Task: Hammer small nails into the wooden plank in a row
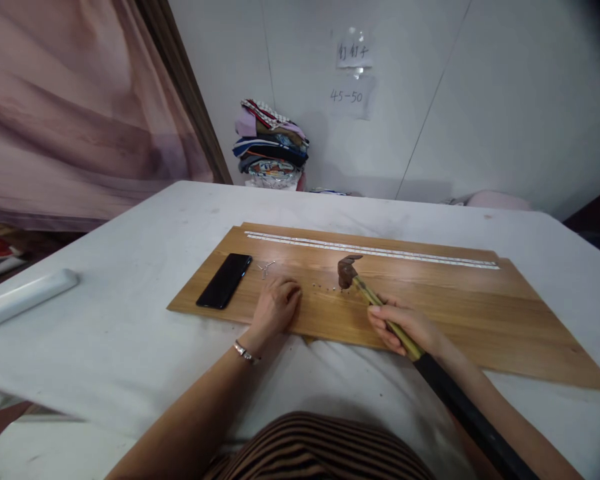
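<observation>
My right hand (405,327) grips the yellow-and-black handle of a hammer (350,272), whose dark head rests on a wooden board (430,300). A short row of small nails (323,287) stands in the board just left of the hammer head. My left hand (277,303) lies on the board with fingers curled under, knuckles near that row; whether it holds anything is hidden. A few loose nails (266,268) lie just beyond the left hand.
A black phone (225,280) lies on the board's left end. Two pale strips (370,250) run along the board's far edge. A white bar-shaped object (25,297) sits on the white table (130,333) at left. Folded clothes (273,143) are stacked by the wall.
</observation>
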`<state>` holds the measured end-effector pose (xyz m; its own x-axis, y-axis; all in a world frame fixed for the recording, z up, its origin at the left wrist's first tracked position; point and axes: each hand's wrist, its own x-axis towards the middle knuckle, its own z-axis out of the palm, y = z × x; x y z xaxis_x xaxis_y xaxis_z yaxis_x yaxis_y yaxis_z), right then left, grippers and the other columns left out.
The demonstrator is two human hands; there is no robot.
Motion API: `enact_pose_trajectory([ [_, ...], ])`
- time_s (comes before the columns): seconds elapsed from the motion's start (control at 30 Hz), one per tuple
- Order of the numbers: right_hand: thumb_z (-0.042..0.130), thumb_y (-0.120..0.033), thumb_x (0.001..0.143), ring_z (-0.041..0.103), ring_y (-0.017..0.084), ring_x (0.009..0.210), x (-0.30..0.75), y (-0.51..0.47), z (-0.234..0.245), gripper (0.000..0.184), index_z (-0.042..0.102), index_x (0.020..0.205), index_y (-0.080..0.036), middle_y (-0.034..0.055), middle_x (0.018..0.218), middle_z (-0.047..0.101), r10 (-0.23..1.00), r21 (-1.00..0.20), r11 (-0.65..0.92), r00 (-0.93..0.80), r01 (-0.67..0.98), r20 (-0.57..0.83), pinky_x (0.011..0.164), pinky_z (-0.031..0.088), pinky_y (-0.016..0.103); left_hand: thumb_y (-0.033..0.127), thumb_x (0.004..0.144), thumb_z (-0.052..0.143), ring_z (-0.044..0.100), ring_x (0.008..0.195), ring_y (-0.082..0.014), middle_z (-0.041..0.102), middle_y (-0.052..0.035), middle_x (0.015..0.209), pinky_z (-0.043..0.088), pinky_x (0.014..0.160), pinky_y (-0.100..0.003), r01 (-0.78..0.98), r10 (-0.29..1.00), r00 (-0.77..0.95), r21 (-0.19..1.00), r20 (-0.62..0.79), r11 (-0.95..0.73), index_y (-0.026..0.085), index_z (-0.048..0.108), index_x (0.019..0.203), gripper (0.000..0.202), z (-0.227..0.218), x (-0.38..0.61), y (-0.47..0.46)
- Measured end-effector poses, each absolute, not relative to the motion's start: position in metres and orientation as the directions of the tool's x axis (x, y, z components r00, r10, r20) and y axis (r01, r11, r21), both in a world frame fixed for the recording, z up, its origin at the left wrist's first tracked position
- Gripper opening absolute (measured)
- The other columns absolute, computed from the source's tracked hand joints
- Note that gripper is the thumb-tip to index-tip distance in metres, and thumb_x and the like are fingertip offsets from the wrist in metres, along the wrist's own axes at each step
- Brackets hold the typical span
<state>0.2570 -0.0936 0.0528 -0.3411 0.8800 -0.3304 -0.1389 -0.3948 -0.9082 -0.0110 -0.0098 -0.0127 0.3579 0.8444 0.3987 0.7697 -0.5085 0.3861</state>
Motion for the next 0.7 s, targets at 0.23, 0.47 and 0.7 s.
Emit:
enact_pose_trajectory([
  [0.23,0.061,-0.040,0.081,0.032,0.003,0.029,0.258,-0.091,0.045,0.029,0.044,0.069,-0.020,-0.0101,0.048,0.043,0.870,-0.908,-0.402,-0.357,-0.118,-0.339,0.026,0.029,0.014,0.024,0.087,0.053,0.060,0.095,-0.0210,0.068,-0.0060,0.100,0.048,0.088,-0.039,0.770,0.843,0.356,0.385,0.403,-0.509,0.021,0.068,0.089,0.016,-0.013,-0.011,-0.009],
  [0.47,0.060,-0.040,0.081,0.032,0.003,0.029,0.258,-0.092,0.050,0.028,0.044,0.068,-0.020,-0.0095,0.044,0.043,0.871,-0.909,-0.403,-0.349,-0.106,-0.346,0.026,0.028,0.013,0.024,0.087,0.053,0.060,0.095,-0.0213,0.068,-0.0058,0.100,0.047,0.088,-0.038,0.776,0.848,0.349,0.385,0.399,-0.500,0.020,0.068,0.088,0.015,-0.013,-0.011,-0.010],
  [0.7,0.061,-0.038,0.080,0.033,0.003,0.029,0.258,-0.093,0.054,0.027,0.044,0.069,-0.020,-0.0092,0.048,0.044,0.873,-0.908,-0.404,-0.345,-0.115,-0.345,0.026,0.028,0.013,0.025,0.088,0.053,0.060,0.095,-0.0210,0.068,-0.0058,0.098,0.047,0.089,-0.038,0.773,0.844,0.356,0.380,0.402,-0.507,0.020,0.068,0.088,0.016,-0.013,-0.011,-0.010],
])
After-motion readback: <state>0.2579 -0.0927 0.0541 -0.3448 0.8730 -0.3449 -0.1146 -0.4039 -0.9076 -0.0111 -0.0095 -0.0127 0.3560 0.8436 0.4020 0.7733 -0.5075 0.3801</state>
